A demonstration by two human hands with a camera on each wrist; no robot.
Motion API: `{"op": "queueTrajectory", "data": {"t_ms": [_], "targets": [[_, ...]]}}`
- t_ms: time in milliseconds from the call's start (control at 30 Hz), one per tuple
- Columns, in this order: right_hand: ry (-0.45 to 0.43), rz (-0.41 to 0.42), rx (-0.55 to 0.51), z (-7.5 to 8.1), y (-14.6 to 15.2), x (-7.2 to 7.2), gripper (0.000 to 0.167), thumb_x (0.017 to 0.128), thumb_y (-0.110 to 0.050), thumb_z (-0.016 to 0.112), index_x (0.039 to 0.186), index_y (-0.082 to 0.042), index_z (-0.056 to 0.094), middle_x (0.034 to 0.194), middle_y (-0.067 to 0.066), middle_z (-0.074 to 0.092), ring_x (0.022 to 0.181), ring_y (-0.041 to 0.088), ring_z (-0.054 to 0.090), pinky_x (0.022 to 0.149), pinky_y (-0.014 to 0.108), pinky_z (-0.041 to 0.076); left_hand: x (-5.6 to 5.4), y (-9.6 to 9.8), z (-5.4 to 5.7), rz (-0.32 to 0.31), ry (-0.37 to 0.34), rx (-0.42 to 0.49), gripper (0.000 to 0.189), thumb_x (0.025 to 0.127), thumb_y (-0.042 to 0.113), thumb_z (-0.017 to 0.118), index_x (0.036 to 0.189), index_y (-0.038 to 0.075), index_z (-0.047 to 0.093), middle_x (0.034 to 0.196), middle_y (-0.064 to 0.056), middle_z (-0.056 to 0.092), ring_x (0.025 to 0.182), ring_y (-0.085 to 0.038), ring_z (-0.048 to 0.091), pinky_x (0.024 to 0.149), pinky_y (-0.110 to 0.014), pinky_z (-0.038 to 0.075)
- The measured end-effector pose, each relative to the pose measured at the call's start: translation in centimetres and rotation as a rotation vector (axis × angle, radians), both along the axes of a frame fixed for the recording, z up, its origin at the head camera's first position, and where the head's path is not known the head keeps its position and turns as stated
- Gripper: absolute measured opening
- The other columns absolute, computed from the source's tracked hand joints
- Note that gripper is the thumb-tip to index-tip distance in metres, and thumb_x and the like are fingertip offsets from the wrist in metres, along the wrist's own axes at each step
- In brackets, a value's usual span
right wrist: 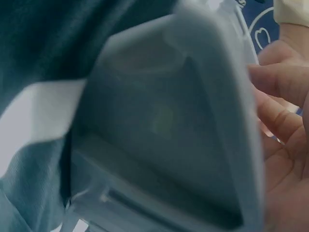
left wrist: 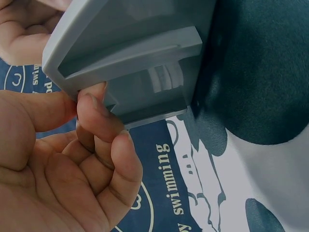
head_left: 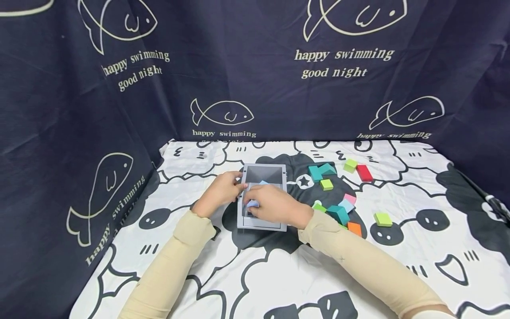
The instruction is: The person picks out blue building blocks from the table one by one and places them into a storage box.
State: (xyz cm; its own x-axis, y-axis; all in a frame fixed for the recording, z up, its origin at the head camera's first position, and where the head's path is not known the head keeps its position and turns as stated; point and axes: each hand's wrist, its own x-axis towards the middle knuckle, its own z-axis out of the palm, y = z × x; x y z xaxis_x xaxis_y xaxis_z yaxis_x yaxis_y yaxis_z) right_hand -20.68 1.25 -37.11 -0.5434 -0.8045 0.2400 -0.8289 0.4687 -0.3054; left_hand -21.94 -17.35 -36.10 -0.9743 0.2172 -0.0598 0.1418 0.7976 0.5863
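A grey rectangular box [head_left: 282, 226] with an open top stands on the patterned cloth. My left hand [head_left: 224, 189] pinches the box's left rim; in the left wrist view, the thumb and index finger of that hand [left wrist: 82, 159] meet at the wall's edge. My right hand [head_left: 275, 204] reaches over the right rim, with its fingers inside the box around a light blue block [head_left: 253, 204]. Another light blue piece [head_left: 263, 182] shows just beyond the knuckles. In the right wrist view the box's outer wall [right wrist: 145, 106] fills most of the picture, and the right hand [right wrist: 285, 140] lies past its edge.
Right of the box lie several loose blocks, among them a teal block [head_left: 314, 173], a red block [head_left: 364, 173], a yellow-green block [head_left: 383, 219] and an orange block [head_left: 354, 228]. A dark blue curtain [head_left: 255, 66] hangs behind. A thin black rod [head_left: 474, 188] crosses the right edge.
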Motion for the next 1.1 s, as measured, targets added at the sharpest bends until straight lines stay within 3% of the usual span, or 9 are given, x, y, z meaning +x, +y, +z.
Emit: {"op": "queueTrajectory", "data": {"t_ms": [333, 767, 1100], "targets": [[-0.008, -0.038, -0.047, 2.4, 2.1, 1.2, 0.015, 0.091, -0.014, 0.072, 0.105, -0.012, 0.074, 0.103, -0.004, 0.068, 0.091, 0.015, 0.065, 0.082, 0.032, 0.052, 0.0, 0.0, 0.1, 0.012, -0.007, 0.007, 0.051, 0.099, 0.023, 0.063, 0.142, -0.002, 0.051, 0.095, -0.010, 0.073, 0.056, -0.014, 0.064, 0.063, -0.030, 0.052], [-0.034, -0.149, -0.221, 5.2, 7.2, 0.7, 0.018, 0.093, -0.018, 0.072, 0.111, -0.014, 0.072, 0.111, -0.002, 0.069, 0.098, 0.014, 0.063, 0.081, 0.041, 0.053, 0.1, 0.4, 0.0, 0.043, -0.032, 0.019, 0.052, 0.100, 0.023, 0.063, 0.143, -0.002, 0.049, 0.092, -0.010, 0.071, 0.060, -0.015, 0.064, 0.064, -0.031, 0.052], [0.061, -0.256, -0.278, 7.8, 11.1, 0.5, 0.024, 0.088, -0.011, 0.077, 0.111, -0.013, 0.073, 0.110, 0.000, 0.071, 0.096, 0.019, 0.065, 0.081, 0.042, 0.053, 0.0, 0.3, -0.3, 0.047, -0.037, 0.031, 0.053, 0.101, 0.025, 0.062, 0.144, -0.002, 0.048, 0.091, -0.009, 0.070, 0.066, -0.020, 0.068, 0.065, -0.032, 0.052]]}}
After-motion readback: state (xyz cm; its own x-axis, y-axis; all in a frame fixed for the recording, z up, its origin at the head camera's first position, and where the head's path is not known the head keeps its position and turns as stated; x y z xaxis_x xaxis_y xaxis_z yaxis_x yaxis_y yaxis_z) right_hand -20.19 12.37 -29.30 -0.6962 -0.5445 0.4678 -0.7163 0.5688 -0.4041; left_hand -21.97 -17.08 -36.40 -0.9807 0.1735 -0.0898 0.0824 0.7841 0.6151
